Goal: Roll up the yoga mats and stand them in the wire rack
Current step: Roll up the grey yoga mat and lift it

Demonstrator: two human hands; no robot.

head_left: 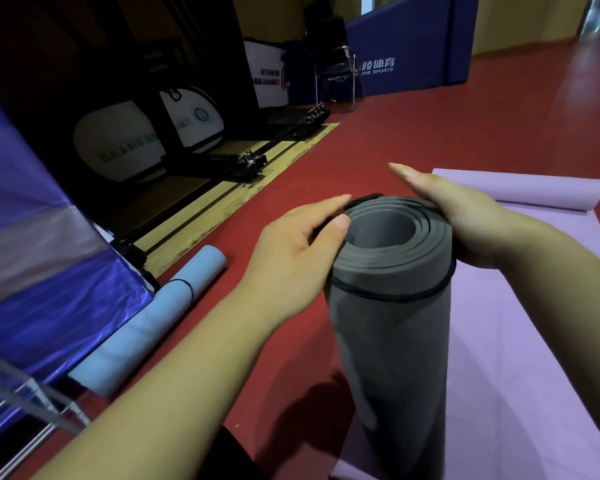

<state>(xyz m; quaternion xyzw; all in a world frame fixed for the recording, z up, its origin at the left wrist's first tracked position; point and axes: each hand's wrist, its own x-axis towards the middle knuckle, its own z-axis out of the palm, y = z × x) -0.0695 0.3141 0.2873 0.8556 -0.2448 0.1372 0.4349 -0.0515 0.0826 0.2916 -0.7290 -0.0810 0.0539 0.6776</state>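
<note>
grey rolled mat (388,358) stood upright, left hand (291,251) pinching its rim, right hand (465,220) pressed flat against its side, likely squaring the coils under the black band (395,301).

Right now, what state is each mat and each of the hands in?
grey mat: rolled, held upright, black band round its upper part.
blue mat: rolled, banded, lying on the floor.
purple mat: spread flat, far end curled up.
left hand: pinches the grey mat's top rim.
right hand: fingers straight, pressed against the grey mat's side.
</note>
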